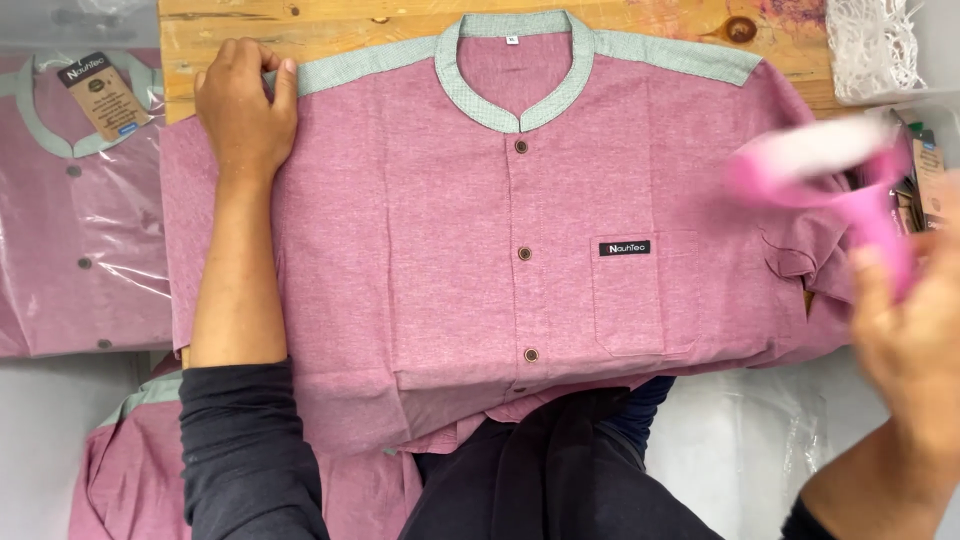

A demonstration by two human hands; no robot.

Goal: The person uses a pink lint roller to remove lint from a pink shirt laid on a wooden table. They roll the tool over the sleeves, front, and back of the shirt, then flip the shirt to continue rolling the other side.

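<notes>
Pink shirt (pixel 430 250) under left hand (pixel 243 105)

The person wears a dark grey long-sleeved top. At the lower left of the frame the left sleeve (pixel 245 450) is pushed up, leaving the forearm bare. At the lower right corner, only a dark cuff edge (pixel 795 522) shows.

A clear plastic bag (pixel 70 200) lies at the left edge and holds a folded pink shirt. A brown paper tag (pixel 105 95) with a black top sits near its collar. A small black rectangular label (pixel 624 248) is above the pocket of the open shirt. A tiny white label (pixel 512 39) is inside the collar.
</notes>
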